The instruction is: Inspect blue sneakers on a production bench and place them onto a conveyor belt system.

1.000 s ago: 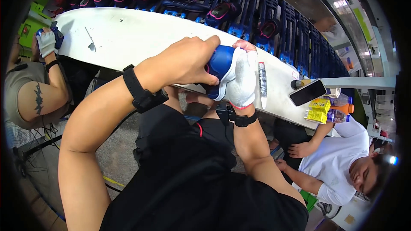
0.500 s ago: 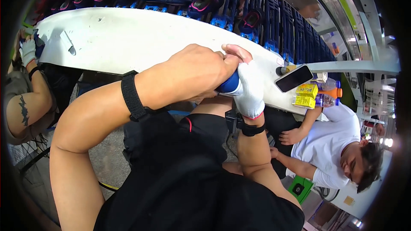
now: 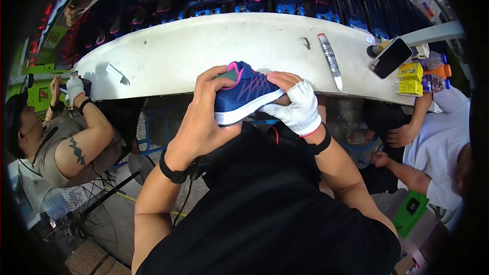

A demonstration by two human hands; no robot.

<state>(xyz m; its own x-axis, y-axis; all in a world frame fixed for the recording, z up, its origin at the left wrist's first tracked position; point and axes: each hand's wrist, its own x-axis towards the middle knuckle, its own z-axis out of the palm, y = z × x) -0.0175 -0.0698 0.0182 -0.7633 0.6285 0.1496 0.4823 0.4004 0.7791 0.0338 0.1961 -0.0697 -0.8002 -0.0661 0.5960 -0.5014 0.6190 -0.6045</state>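
Worktop [image 3: 173, 46], long, white and bowed by the lens, spans the view. Before its near edge, raised in front of the torso, is a navy-blue, pink-trimmed, white-soled shoe [image 3: 249, 91], tilted, its toe to the right. The bare left hand [image 3: 201, 109] is wrapped around the back, fingers bent over the collar and thumb low against the sole; its grip is closed firmly on the shoe. The right hand [image 3: 295, 104], in a white knitted glove with bare fingertips, pinches the front, fingers over the toe and thumb underneath. Heel and toe tip are hidden by the hands (the sole's underside cannot be seen either). A black-screened phone [image 3: 390, 57] and a slender grey-wrapped tool [image 3: 331, 63] lie to the right.
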